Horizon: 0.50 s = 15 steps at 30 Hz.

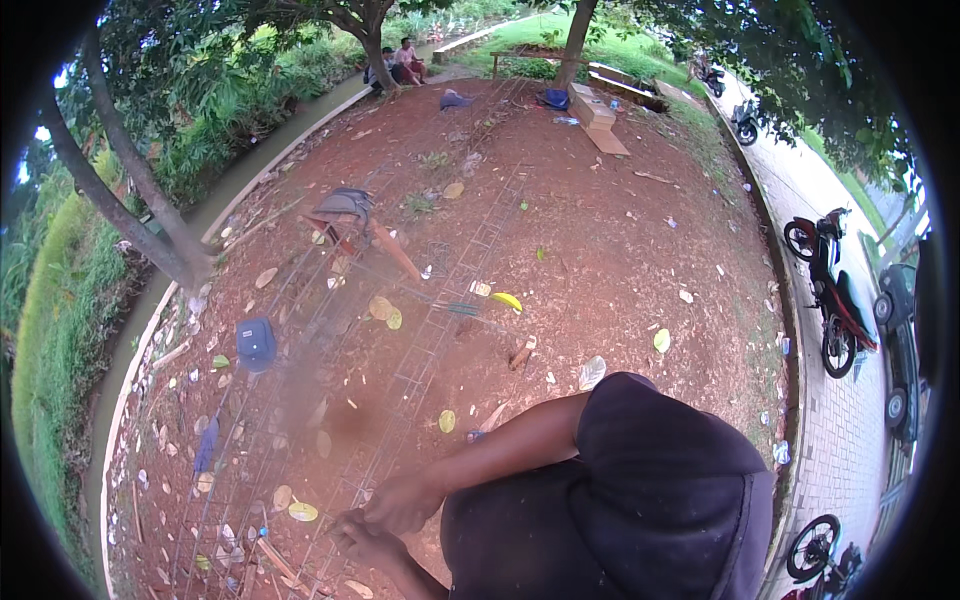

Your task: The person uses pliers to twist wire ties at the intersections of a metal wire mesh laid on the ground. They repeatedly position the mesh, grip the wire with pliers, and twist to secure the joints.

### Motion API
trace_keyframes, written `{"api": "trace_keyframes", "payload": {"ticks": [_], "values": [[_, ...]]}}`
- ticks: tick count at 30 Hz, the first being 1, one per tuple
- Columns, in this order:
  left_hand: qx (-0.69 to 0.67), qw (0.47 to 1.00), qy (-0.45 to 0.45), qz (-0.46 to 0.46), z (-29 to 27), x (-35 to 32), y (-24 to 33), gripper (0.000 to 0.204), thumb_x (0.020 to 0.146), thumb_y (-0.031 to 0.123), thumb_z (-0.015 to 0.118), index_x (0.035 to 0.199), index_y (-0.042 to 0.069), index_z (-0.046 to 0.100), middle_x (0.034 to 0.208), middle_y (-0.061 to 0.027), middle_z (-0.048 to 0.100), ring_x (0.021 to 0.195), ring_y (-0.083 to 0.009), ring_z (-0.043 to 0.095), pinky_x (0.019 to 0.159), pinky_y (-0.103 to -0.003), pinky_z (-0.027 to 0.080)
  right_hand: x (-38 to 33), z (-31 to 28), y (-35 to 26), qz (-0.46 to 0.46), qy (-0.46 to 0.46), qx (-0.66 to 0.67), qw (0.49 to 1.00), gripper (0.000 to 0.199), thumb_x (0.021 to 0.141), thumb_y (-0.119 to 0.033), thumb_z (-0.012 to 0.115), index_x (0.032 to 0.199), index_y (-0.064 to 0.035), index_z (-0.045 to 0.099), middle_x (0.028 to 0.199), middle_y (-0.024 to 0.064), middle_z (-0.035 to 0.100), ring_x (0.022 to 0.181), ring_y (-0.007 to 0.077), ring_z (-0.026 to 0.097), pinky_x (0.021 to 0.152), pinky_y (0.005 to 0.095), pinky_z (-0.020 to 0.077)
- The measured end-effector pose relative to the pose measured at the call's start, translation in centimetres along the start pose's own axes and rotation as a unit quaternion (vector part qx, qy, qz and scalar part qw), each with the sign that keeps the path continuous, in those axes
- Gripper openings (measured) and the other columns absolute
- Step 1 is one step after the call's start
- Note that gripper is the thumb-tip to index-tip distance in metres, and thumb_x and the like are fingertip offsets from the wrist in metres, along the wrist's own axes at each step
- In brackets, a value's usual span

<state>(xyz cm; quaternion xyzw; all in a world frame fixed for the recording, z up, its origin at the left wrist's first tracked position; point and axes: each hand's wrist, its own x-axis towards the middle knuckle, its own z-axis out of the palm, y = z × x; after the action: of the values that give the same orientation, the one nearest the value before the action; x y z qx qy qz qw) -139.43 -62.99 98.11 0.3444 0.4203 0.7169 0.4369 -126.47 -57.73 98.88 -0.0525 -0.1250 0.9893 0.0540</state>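
Observation:
Low in the view, my right hand reaches in from a dark sleeve, its fingers closed. Just below and to its left, my left hand is also closed, and the two nearly touch. What the fingers grip is too small and blurred to make out. Both hands are at a long steel rebar cage, made of thin bars with cross ties, which runs away from me over the red soil. Beyond them, a bundle of thin wire lies across the cage.
A wooden stand bears a dark bag or cloth. At left are a blue cap and a blue cloth. Cardboard lies far off near a tree. Motorcycles line the paved path at right. Two people sit by the ditch.

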Motion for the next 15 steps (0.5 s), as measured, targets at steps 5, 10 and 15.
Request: {"api": "trace_keyframes", "payload": {"ticks": [5,10,15], "values": [[0.075,0.993,-0.095,-0.015,7.1,6.5,-5.8,0.034,0.094,0.030,0.057,0.076,0.004,0.043,0.073,-0.0040,0.047,0.072,-0.0125,0.046,0.067,-0.027,0.038,-5.9,-4.0,-6.5,-0.231,0.242,-0.341,0.878,0.022,0.092,-0.024,0.052,0.088,-0.0031,0.059,0.059,-0.0005,0.048,0.049,0.0119,0.047,0.045,0.0278,0.0376],[0.225,0.963,-0.138,-0.062,11.5,10.4,-8.9,0.037,0.093,0.033,0.051,0.078,0.000,0.050,0.077,-0.0092,0.054,0.082,-0.0188,0.052,0.075,-0.035,0.043,-9.5,-6.7,-10.3,-0.314,0.454,-0.677,0.488,0.024,0.086,-0.021,0.060,0.095,0.0004,0.061,0.083,0.0147,0.064,0.081,0.0278,0.063,0.070,0.0387,0.0492],[0.143,0.957,-0.098,-0.232,16.8,13.1,-10.2,0.028,0.093,0.026,0.051,0.090,-0.001,0.051,0.085,-0.0080,0.054,0.080,-0.0190,0.051,0.073,-0.035,0.044,-11.7,-6.8,-11.6,-0.271,0.553,-0.692,0.377,0.025,0.085,-0.020,0.057,0.103,-0.0031,0.060,0.096,0.0173,0.064,0.094,0.0345,0.062,0.077,0.0442,0.0498]]}}
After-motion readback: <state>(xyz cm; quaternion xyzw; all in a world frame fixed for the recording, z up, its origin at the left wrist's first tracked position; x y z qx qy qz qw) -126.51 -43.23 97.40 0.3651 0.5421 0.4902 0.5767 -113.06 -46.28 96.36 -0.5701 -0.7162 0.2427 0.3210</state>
